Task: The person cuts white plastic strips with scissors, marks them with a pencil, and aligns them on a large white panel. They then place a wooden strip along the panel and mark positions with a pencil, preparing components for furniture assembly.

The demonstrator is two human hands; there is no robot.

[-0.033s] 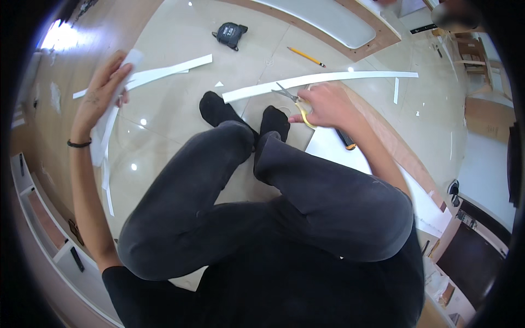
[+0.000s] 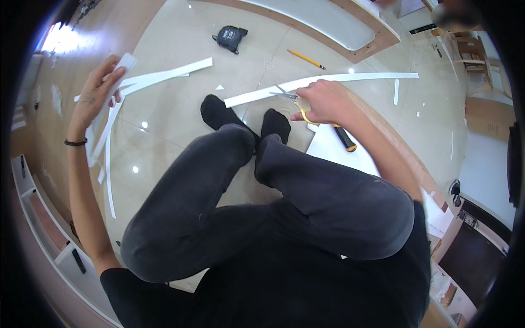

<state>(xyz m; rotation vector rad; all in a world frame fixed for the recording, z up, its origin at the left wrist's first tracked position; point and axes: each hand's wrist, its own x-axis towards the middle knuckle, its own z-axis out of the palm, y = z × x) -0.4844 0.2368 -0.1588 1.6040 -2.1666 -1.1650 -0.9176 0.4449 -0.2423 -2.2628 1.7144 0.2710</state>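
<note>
My left hand (image 2: 94,101) is closed around a white strip (image 2: 127,61), whose upper end sticks out past my fingers; its lower part hangs along my wrist. Behind it, more white strips (image 2: 178,70) lie crossed on the floor. In my right hand (image 2: 328,102) is a pair of scissors (image 2: 302,113) with yellow handles, blades parted and pointing left. The blades overlap a long white strip (image 2: 377,76) in the view; whether they touch it I cannot tell. A black and orange utility knife (image 2: 344,138) lies on a white sheet (image 2: 338,155) near my right forearm.
On the tiled floor ahead are a black tape measure (image 2: 230,38) and a yellow pencil (image 2: 307,59). A wood-edged panel (image 2: 358,52) stands at the far side. My black-socked feet (image 2: 217,112) are between my hands. White furniture parts (image 2: 46,240) stand at lower left.
My left hand and its strip have shifted slightly down and left. My right hand has moved a little, with the scissors still in it, and more of the utility knife shows.
</note>
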